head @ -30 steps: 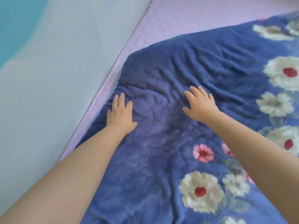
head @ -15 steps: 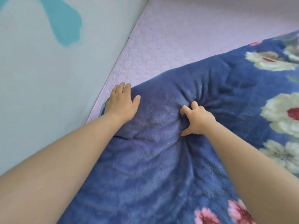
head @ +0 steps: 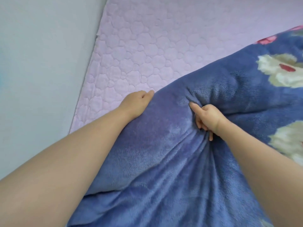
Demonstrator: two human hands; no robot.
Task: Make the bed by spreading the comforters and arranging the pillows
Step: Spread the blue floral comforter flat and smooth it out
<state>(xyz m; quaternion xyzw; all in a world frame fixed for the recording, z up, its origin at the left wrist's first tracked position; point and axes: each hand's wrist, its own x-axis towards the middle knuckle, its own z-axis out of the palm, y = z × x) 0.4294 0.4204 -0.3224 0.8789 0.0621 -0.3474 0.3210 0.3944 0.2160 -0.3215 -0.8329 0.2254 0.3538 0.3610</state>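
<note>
I see a plush, matt fleece comforter (head: 164, 153) over a quilted, soft-looking lilac mattress pad (head: 155, 46); the wall (head: 41, 63) looks smooth.

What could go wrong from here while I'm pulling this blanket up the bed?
The right hand grips a bunched fold of the blue blanket, so pulling may leave creases there. The left hand holds only the edge; an uneven pull could skew the blanket against the wall and leave the purple mattress pad uncovered.
</note>
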